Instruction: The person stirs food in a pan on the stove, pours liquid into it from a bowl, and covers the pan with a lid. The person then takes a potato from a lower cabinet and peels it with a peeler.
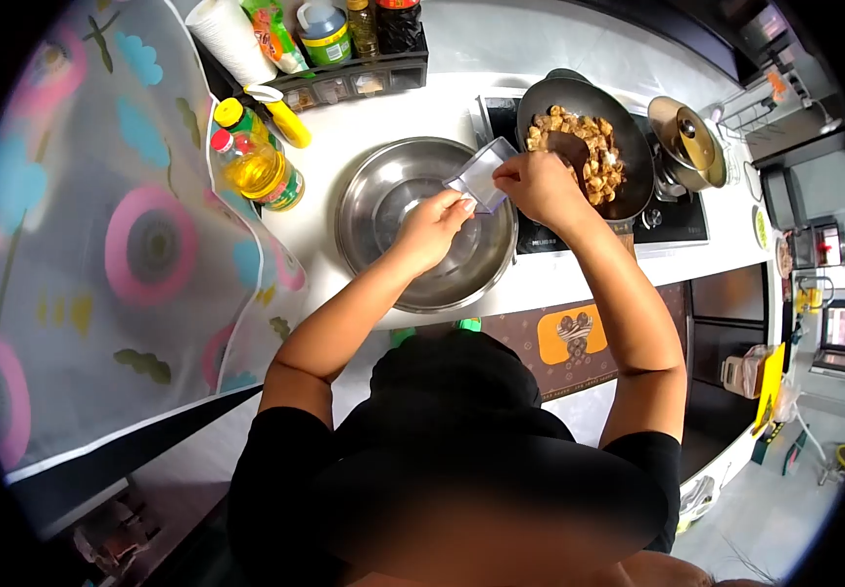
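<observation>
Between my hands, above the steel basin [368, 176], is a small clear plastic box [489, 166]. My left hand [432, 230] grips its near lower corner with thumb and fingers. At the box's right side, my right hand [543, 188] has its fingers pinched together; whether they hold the box's edge or something small is hidden. Just beyond that hand sits a dark wok [638, 147] on the stove, with browned chunks of food [600, 161] in it. A dark brown spatula head [569, 149] rests among the chunks, partly covered by my right hand.
Oil bottles [264, 176] and a yellow-handled item [290, 125] stand left of the basin. A black rack [354, 83] with bottles lines the back. A lidded pot [686, 142] occupies the stove's right side. A patterned curtain [148, 313] hangs at left.
</observation>
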A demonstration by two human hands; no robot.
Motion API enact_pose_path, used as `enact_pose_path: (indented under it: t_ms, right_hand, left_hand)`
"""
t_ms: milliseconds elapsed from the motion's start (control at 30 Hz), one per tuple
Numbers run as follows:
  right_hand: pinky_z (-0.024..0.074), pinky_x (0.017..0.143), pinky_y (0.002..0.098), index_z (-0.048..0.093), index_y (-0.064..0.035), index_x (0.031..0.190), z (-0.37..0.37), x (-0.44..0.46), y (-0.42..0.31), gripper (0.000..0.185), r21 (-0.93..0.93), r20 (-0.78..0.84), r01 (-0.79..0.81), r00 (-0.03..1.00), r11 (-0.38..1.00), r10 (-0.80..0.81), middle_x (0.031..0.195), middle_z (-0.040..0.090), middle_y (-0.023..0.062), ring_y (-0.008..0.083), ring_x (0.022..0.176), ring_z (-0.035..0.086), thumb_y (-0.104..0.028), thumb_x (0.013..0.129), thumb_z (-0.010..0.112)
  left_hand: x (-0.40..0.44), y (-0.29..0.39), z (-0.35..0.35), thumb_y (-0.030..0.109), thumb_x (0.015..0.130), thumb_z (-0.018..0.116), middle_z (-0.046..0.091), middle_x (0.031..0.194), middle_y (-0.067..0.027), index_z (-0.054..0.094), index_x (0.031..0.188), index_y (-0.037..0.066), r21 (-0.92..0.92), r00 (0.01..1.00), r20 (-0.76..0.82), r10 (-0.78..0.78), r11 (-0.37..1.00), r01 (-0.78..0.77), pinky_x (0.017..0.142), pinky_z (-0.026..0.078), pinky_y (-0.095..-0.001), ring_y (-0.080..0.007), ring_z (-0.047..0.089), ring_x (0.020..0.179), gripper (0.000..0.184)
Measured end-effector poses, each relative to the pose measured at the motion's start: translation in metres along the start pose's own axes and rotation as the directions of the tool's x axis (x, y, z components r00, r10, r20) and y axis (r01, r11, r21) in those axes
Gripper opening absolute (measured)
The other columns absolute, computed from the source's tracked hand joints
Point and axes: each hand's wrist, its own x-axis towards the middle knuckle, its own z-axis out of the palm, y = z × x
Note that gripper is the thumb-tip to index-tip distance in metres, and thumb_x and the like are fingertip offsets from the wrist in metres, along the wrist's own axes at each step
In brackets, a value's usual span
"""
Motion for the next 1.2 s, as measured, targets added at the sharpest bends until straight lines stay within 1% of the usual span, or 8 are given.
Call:
enact_pose_path:
  t_ms: [233,600,733,767,833,1000,1133,1200]
  right_hand:
    - [0.0460,0.055,0.0248,0.066,0.0015,0.085,-0.012,-0.003,0.015,0.017,0.396,0.113,-0.226,0.974,0.890,0.197,0.065,0.063,0.0072,0.0104,0.058,0.058,-0.012,0.075,0.063]
    - [0.0328,0.047,0.0179,0.065,0.0009,0.089,-0.067,-0.015,0.051,0.011,0.705,0.060,-0.345,0.900,0.620,0.432,0.068,0.060,0.0025,0.0058,0.055,0.047,-0.005,0.082,0.059]
    - [0.0411,0.050,0.0231,0.064,0.0035,0.087,-0.069,0.004,0.088,0.025,0.502,-0.139,-0.384,0.848,0.775,0.511,0.068,0.062,0.0064,0.0117,0.055,0.054,-0.019,0.078,0.065]
    - [0.0447,0.055,0.0279,0.064,0.0027,0.086,-0.043,0.022,0.130,0.028,0.187,-0.199,-0.435,0.861,0.881,0.467,0.072,0.063,0.0109,0.0185,0.060,0.059,-0.024,0.076,0.065]
    - [0.0485,0.069,0.0395,0.067,-0.0041,0.082,-0.015,0.026,0.143,0.028,-0.305,-0.317,-0.536,0.837,0.787,0.447,0.078,0.062,0.0197,0.0332,0.075,0.062,-0.030,0.074,0.063]
    - [0.0492,0.064,0.0348,0.068,-0.0057,0.084,-0.036,0.018,0.103,0.024,-0.091,-0.412,-0.306,0.878,0.948,0.244,0.069,0.062,0.0174,0.0287,0.068,0.063,-0.027,0.073,0.063]
    - [0.0430,0.050,0.0213,0.066,0.0009,0.086,-0.032,0.015,0.038,0.018,0.581,-0.091,-0.267,0.917,0.769,0.388,0.067,0.063,0.0054,0.0092,0.054,0.055,-0.015,0.081,0.062]
    - [0.0411,0.046,0.0199,0.066,0.0018,0.086,-0.008,0.024,0.020,0.015,0.606,-0.010,-0.245,0.949,0.757,0.315,0.066,0.061,0.0026,0.0067,0.052,0.051,-0.012,0.081,0.062]
  left_hand:
    - [0.003,-0.009,-0.006,0.026,0.089,0.049,0.055,0.069,-0.0004,0.058,0.088,0.003,-0.019,0.999,-0.037,0.027,0.999,-0.028,0.059,0.040,-0.0241,-0.0079,0.049,0.063,0.024]
    - [0.009,0.001,0.003,0.025,0.091,0.048,0.055,0.081,0.0017,0.057,0.094,0.006,-0.132,0.995,-0.007,-0.097,0.987,0.095,0.056,0.037,-0.0192,-0.0060,0.043,0.066,0.022]
    - [0.000,0.011,-0.008,0.025,0.090,0.048,0.057,0.083,0.0012,0.058,0.093,0.004,-0.168,0.980,-0.001,-0.197,0.966,0.194,0.062,0.040,-0.0215,-0.0078,0.046,0.071,0.023]
    - [-0.001,0.012,-0.011,0.025,0.090,0.048,0.057,0.083,0.0012,0.058,0.093,0.004,-0.164,0.981,-0.005,-0.194,0.968,0.190,0.061,0.039,-0.0214,-0.0077,0.046,0.070,0.023]
    - [-0.002,0.008,-0.013,0.026,0.090,0.048,0.057,0.082,0.0014,0.057,0.090,0.005,-0.158,0.985,-0.014,-0.172,0.973,0.167,0.060,0.039,-0.0212,-0.0070,0.045,0.070,0.024]
    - [0.001,0.004,-0.016,0.026,0.090,0.049,0.056,0.081,0.0011,0.058,0.090,0.005,-0.204,0.971,-0.026,-0.239,0.952,0.229,0.059,0.038,-0.0209,-0.0070,0.045,0.068,0.023]
    - [0.018,0.001,-0.021,0.025,0.089,0.049,0.057,0.082,0.0003,0.058,0.092,0.004,-0.240,0.966,0.007,-0.257,0.938,0.251,0.061,0.040,-0.0215,-0.0078,0.046,0.068,0.023]
    - [0.020,0.007,-0.020,0.023,0.089,0.049,0.058,0.081,-0.0003,0.058,0.093,0.003,-0.260,0.975,-0.038,-0.218,0.944,0.201,0.064,0.042,-0.0229,-0.0081,0.047,0.068,0.022]
